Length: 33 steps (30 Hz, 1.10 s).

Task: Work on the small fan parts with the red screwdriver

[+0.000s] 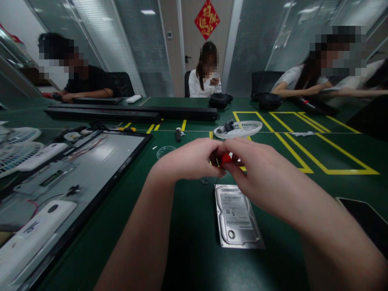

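My right hand [254,163] is closed on a screwdriver with a red handle [226,158]. A thin dark shaft runs down below the fingers to the top left corner of a hard drive [236,218]; its tip is too small to make out. Opposite, my left hand [197,157] bends in from the left, its fingers curled closed around the same screwdriver and partly hidden. The silver drive lies flat on the green table, label side up. Several tiny screws [204,182] lie just beyond its upper left corner.
An opened display panel [121,149] with loose parts on it fills the left side. Farther back are long black bars [182,113], a white fan grille [239,130] and a clear round lid [165,152]. A phone [363,214] lies at right. Several people sit across the table.
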Each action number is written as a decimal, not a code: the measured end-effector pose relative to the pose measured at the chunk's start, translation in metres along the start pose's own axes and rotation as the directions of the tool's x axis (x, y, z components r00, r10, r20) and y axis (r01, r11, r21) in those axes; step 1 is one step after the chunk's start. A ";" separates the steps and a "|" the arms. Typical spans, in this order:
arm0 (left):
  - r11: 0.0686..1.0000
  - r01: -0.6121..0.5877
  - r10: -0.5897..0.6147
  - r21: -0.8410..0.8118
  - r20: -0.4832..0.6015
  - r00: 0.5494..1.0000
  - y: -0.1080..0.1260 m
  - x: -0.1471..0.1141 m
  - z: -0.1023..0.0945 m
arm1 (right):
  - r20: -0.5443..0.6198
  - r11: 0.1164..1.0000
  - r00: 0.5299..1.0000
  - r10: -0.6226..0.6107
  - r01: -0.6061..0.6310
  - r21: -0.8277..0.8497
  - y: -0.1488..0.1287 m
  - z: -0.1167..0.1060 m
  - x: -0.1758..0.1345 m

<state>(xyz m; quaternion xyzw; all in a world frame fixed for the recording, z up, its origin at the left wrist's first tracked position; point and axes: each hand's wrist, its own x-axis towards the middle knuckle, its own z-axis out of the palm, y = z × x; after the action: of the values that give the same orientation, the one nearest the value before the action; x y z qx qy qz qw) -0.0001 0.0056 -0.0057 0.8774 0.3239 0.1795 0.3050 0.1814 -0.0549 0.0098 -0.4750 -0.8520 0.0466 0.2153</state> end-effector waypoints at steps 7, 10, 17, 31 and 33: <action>0.999 0.033 -0.033 -0.034 -0.005 0.999 0.003 0.000 0.000 | 0.012 0.996 0.998 0.068 -0.067 -0.051 -0.001 -0.002 0.001; 1.000 0.020 -0.020 -0.007 -0.008 1.000 0.002 0.000 0.000 | 0.017 0.999 0.999 0.033 -0.033 -0.016 -0.001 -0.003 0.001; 0.999 0.029 -0.029 -0.046 -0.001 1.000 0.003 0.000 -0.001 | -0.002 0.994 0.996 0.084 -0.084 -0.070 -0.002 -0.002 0.002; 0.998 0.026 -0.027 -0.056 -0.017 0.999 0.002 0.000 0.001 | 0.007 0.994 0.996 0.092 -0.092 -0.059 0.000 -0.003 0.003; 1.000 0.015 -0.016 -0.020 -0.021 1.000 0.002 0.000 0.000 | 0.019 0.996 0.997 0.077 -0.076 -0.046 0.000 -0.003 0.002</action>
<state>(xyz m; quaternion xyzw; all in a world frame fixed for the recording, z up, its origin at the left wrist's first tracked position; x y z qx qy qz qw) 0.0011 0.0045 -0.0048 0.8699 0.3320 0.1896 0.3118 0.1817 -0.0539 0.0136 -0.5114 -0.8362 0.0404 0.1939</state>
